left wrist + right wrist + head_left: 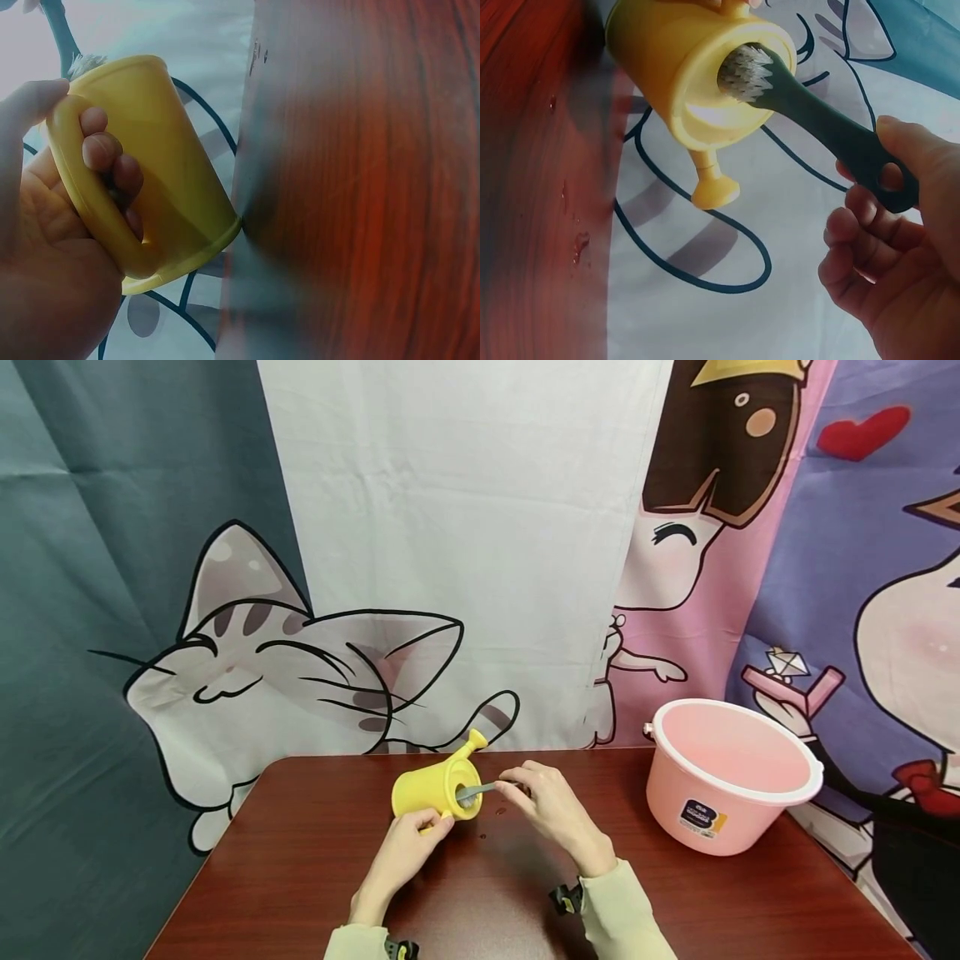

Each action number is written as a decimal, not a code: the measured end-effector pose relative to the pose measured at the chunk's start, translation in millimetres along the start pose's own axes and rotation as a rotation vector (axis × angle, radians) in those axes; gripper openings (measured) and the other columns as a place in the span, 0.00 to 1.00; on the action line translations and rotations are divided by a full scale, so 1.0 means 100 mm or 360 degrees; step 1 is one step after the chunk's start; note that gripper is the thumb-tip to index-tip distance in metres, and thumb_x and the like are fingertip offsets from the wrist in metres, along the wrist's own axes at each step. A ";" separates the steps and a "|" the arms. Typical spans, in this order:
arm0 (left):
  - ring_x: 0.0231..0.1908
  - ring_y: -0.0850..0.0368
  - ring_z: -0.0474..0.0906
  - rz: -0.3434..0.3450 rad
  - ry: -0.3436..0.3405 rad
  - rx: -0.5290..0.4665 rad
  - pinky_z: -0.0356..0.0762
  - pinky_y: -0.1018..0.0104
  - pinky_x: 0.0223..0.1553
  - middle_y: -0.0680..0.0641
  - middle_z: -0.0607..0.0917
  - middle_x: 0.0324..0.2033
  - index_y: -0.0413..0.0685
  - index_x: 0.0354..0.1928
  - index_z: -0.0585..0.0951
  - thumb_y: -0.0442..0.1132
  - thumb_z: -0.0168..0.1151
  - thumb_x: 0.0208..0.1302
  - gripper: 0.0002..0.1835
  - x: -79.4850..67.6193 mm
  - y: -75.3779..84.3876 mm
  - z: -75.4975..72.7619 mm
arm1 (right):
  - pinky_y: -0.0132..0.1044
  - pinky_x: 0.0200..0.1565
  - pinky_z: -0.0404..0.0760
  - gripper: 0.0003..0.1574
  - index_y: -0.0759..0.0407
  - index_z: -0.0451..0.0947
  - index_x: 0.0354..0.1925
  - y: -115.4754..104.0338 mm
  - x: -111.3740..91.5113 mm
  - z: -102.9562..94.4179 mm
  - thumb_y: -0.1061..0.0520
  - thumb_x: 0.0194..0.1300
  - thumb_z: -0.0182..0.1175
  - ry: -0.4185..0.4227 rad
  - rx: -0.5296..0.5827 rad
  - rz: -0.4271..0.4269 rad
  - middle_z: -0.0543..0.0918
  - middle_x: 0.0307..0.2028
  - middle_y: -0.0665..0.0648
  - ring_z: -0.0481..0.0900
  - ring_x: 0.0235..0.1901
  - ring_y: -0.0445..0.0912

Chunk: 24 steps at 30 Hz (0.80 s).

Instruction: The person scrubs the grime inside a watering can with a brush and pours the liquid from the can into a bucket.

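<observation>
A yellow toy watering can (pixel 423 789) lies tipped on its side in the head view, its open mouth facing right and its spout pointing up and away. My left hand (pixel 405 852) grips its handle (pixel 94 199), fingers curled through the loop in the left wrist view. My right hand (pixel 551 810) pinches the end of a dark grey-green scrubbing brush (pixel 829 131) between thumb and fingers. The brush's pale bristles (pixel 744 73) sit at the can's mouth, partly inside. How far the bristles reach in is hard to see.
A pink bucket (pixel 712 802) with a white rim stands at the table's right side. Small water drops (pixel 581 244) dot the brown wooden table (pixel 300 860). Behind its far edge hangs a cartoon-printed cloth (pixel 465 485).
</observation>
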State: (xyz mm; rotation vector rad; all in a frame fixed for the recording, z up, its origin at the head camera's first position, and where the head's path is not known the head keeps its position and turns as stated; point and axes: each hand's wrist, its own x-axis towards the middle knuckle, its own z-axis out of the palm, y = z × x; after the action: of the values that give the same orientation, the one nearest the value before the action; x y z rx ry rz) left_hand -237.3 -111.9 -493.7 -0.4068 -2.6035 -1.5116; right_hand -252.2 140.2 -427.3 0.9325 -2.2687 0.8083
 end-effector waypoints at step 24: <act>0.19 0.65 0.62 0.0003 0.0000 -0.0016 0.61 0.71 0.24 0.60 0.64 0.14 0.57 0.19 0.73 0.56 0.62 0.66 0.20 -0.01 0.01 -0.01 | 0.29 0.30 0.72 0.10 0.52 0.84 0.41 0.05 -0.02 -0.08 0.49 0.66 0.64 -0.0043 0.0028 -0.0043 0.76 0.32 0.41 0.70 0.27 0.37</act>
State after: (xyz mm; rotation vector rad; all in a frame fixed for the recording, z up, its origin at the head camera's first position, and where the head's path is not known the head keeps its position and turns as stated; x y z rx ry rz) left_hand -236.3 -112.3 -492.8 -0.4100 -2.5960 -1.5247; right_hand -252.6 149.4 -425.1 0.9856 -2.2706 0.8101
